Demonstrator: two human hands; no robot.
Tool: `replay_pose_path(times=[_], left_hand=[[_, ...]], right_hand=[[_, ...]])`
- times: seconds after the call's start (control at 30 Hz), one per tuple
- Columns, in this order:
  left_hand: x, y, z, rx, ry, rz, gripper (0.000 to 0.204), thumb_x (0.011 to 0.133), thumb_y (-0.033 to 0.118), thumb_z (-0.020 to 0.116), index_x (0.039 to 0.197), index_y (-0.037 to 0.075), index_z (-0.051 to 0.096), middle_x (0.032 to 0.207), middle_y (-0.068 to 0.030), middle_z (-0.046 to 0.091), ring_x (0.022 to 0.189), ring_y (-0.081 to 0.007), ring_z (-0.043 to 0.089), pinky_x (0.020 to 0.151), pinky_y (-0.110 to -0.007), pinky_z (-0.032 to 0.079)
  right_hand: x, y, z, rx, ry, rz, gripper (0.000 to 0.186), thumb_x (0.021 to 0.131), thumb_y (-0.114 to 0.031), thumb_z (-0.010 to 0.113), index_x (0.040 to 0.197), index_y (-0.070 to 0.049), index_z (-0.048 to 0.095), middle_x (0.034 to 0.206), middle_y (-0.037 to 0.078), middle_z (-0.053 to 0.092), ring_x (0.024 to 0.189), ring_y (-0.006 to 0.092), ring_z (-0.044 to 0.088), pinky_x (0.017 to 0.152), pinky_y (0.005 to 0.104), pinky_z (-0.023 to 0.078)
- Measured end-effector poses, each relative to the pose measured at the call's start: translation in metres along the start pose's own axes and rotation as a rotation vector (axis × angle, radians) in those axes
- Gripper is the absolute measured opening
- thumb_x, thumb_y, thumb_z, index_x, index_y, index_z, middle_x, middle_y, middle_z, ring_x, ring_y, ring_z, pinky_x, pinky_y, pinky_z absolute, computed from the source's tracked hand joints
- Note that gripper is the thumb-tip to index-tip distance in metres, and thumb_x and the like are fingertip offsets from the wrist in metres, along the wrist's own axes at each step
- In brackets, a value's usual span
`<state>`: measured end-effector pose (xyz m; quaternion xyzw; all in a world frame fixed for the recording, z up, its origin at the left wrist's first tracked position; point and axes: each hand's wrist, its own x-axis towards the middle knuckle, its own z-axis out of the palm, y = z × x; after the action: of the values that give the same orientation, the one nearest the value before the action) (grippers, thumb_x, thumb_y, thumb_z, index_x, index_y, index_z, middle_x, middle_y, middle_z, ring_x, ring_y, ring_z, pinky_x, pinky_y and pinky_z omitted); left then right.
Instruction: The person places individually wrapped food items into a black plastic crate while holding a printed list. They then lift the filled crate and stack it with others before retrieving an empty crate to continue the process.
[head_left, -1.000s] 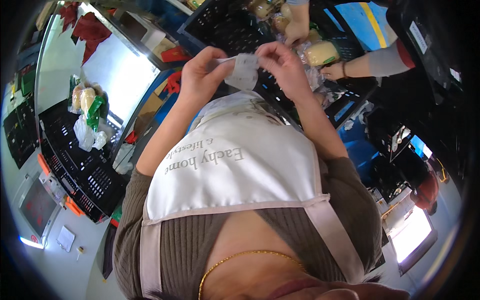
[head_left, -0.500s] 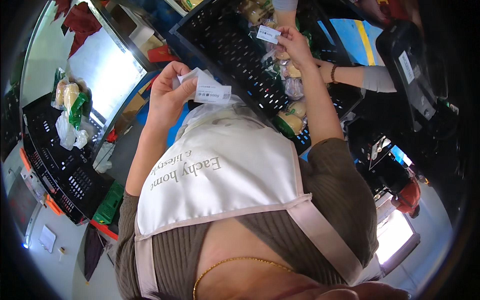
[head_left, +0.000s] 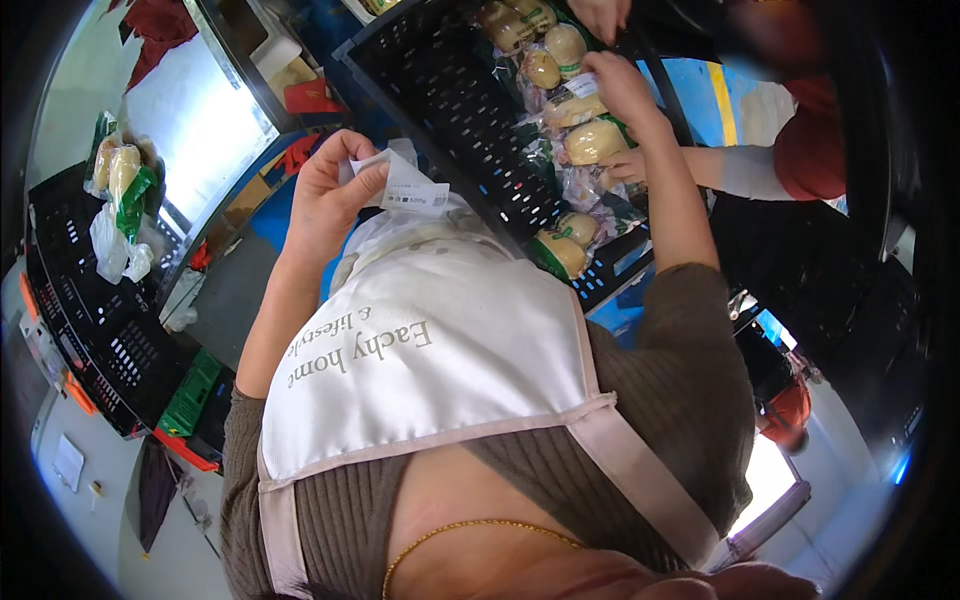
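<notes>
My left hand [head_left: 336, 178] pinches several white printed labels [head_left: 414, 194] above my white apron [head_left: 430, 360]. My right hand [head_left: 618, 90] is over the black perforated crate [head_left: 415, 75], its curled fingertips on a small white label [head_left: 580, 86] that lies against a bagged pale vegetable [head_left: 574, 108]. Several similar bags [head_left: 592, 143] with green print, holding rounded pale pieces, lie along the crate's right part.
A co-worker's hands [head_left: 604, 15] [head_left: 630, 165] are at the crate's right side. At left, bagged produce [head_left: 125, 180] rests at another black crate [head_left: 90, 320], near a bright metal surface [head_left: 190, 120]. A green crate [head_left: 195, 395] stands below.
Both my hands were together on a white label; they separated, my right hand carrying one label right into the crate onto a bag. The co-worker's upper hand has shifted right.
</notes>
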<state>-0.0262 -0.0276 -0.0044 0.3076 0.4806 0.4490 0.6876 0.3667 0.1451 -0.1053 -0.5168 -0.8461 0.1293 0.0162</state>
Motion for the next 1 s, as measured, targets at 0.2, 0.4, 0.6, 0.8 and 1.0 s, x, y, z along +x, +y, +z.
replay_pose_path(times=[0.2, 0.4, 0.6, 0.8, 1.0], left_hand=[[-0.001, 0.0, 0.009, 0.094, 0.018, -0.005, 0.014, 0.087, 0.005, 0.07, 0.089, 0.009, 0.056, 0.085, 0.0021, 0.058, 0.077, -0.0061, 0.056, 0.071, -0.022, 0.048], [-0.01, 0.0, 0.013, 0.042, 0.033, -0.031, 0.016, 0.085, 0.001, 0.068, 0.087, 0.008, 0.054, 0.091, -0.0007, 0.059, 0.088, -0.0096, 0.056, 0.081, -0.027, 0.048], [0.0, 0.006, 0.013, -0.084, 0.028, -0.029, 0.02, 0.085, -0.005, 0.059, 0.086, 0.01, 0.047, 0.096, -0.0053, 0.061, 0.096, -0.0153, 0.061, 0.079, -0.031, 0.054], [0.016, 0.006, 0.01, 0.17, 0.175, 0.148, 0.033, 0.087, -0.003, 0.057, 0.117, 0.011, 0.061, 0.096, -0.0011, 0.062, 0.088, -0.0131, 0.063, 0.072, -0.028, 0.055], [0.026, 0.008, 0.018, 0.282, 0.247, 0.111, 0.015, 0.088, -0.002, 0.059, 0.1, 0.005, 0.065, 0.093, -0.0026, 0.065, 0.085, -0.0109, 0.061, 0.07, -0.025, 0.052]], right_hand=[[0.06, -0.017, 0.039, -0.588, -0.316, -0.329, 0.019, 0.081, -0.016, 0.057, 0.095, -0.015, 0.07, 0.096, 0.005, 0.064, 0.103, 0.0245, 0.058, 0.085, 0.0428, 0.043], [0.082, -0.001, 0.056, -0.684, -0.323, -0.533, 0.022, 0.082, -0.017, 0.057, 0.1, -0.016, 0.07, 0.1, 0.003, 0.064, 0.11, 0.0238, 0.055, 0.089, 0.0434, 0.041], [0.077, -0.004, 0.045, -0.57, -0.031, -0.353, 0.04, 0.081, -0.025, 0.063, 0.117, -0.011, 0.057, 0.096, 0.006, 0.066, 0.105, 0.028, 0.059, 0.084, 0.0441, 0.046], [0.044, -0.145, -0.041, 1.174, -0.351, -0.074, 0.04, 0.085, -0.007, 0.068, 0.123, -0.007, 0.057, 0.104, 0.005, 0.064, 0.098, 0.0138, 0.062, 0.088, 0.0259, 0.05], [0.017, -0.182, -0.036, 1.51, -0.502, 0.047, 0.029, 0.087, -0.005, 0.066, 0.115, -0.004, 0.059, 0.097, 0.002, 0.062, 0.091, 0.0098, 0.061, 0.082, 0.0234, 0.05]])
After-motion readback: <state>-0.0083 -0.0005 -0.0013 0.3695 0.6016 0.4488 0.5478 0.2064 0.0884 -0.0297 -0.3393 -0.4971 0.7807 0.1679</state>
